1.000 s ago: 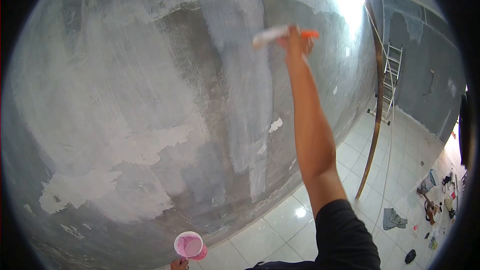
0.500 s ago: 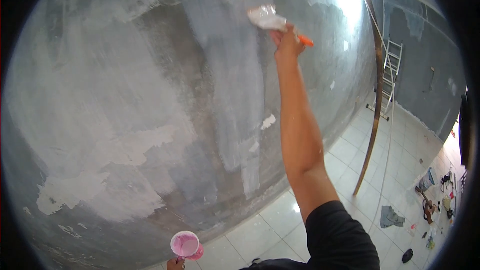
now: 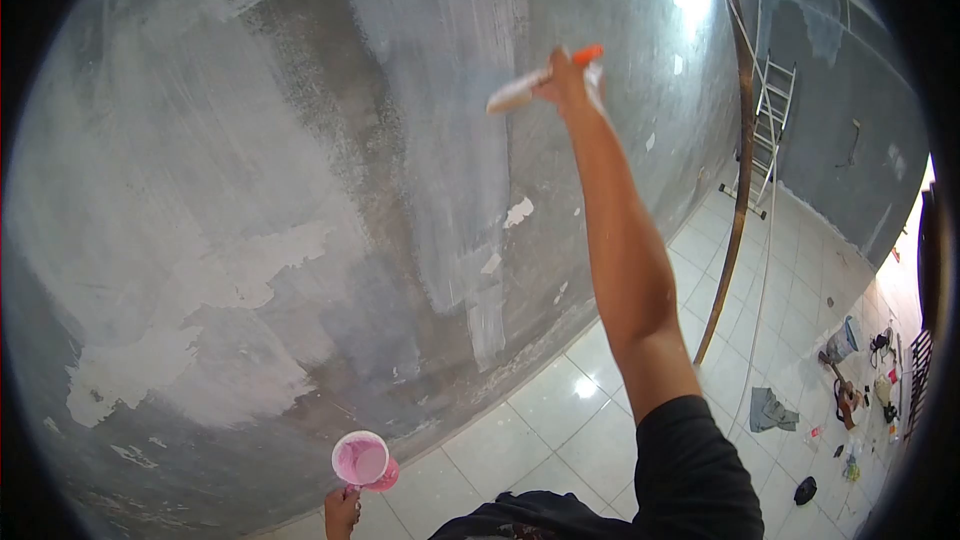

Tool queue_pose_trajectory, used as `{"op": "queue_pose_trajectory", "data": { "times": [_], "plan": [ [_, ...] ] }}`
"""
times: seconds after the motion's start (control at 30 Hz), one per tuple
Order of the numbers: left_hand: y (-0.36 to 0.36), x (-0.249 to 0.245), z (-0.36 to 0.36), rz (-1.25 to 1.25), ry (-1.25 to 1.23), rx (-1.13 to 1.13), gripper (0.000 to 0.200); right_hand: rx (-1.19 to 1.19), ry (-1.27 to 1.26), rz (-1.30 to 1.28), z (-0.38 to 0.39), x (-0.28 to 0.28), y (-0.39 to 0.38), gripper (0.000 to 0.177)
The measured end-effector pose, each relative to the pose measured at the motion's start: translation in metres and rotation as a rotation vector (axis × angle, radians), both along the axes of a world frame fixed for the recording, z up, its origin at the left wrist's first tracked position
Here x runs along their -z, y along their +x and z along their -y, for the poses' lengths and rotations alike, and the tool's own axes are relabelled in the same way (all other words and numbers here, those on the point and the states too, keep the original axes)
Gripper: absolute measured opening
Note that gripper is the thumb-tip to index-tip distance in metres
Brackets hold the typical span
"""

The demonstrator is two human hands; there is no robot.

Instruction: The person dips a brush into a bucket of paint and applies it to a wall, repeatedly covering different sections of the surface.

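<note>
The wall (image 3: 240,140), grey with paler streaks and patches, is the reference for all positions. Right hand (image 3: 568,82): raised in front of the upper part of the wall on an extended arm, closed around a brush (image 3: 513,94). The orange end of the brush projects to the right and its pale, blurred head points left towards the wall; contact between the two cannot be determined. Left hand (image 3: 342,510): in front of the lower edge of the wall, grasping the handle of a cup (image 3: 360,459), whose white rim encloses pink contents. Floor (image 3: 500,450): pale tiles along the base of the wall. To the right of the wall: a brown curved pole (image 3: 741,180), a metal ladder (image 3: 774,125) partly behind it and, farther out on the tiles, a grey cloth (image 3: 772,410) and a dark object (image 3: 806,490).
</note>
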State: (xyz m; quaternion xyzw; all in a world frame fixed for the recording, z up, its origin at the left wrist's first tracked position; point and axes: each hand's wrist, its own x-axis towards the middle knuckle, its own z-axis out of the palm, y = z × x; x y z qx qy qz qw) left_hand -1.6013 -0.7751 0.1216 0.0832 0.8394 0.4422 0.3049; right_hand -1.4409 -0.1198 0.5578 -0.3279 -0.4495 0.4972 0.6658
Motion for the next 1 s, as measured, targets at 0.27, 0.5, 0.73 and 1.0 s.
{"op": "queue_pose_trajectory", "data": {
  "times": [0.27, 0.5, 0.73, 1.0],
  "plan": [
    [0.023, 0.005, 0.009, 0.03, 0.013, -0.15, 0.021, 0.821, 0.493, 0.906, 0.032, -0.221, 0.026, 0.043],
    [0.03, 0.021, 0.015, 0.065, 0.051, -0.165, 0.023, -0.299, 0.491, -0.736, -0.06, -0.088, -0.023, 0.046],
    [0.03, -0.002, 0.0, 0.012, -0.147, -0.024, 0.024, -0.157, -0.091, -0.585, 0.05, 0.226, -0.004, 0.023],
    [0.025, -0.015, -0.011, 0.084, -0.08, -0.026, 0.021, -0.013, -0.446, -0.28, 0.088, 0.344, 0.003, 0.02]
  ]
}}
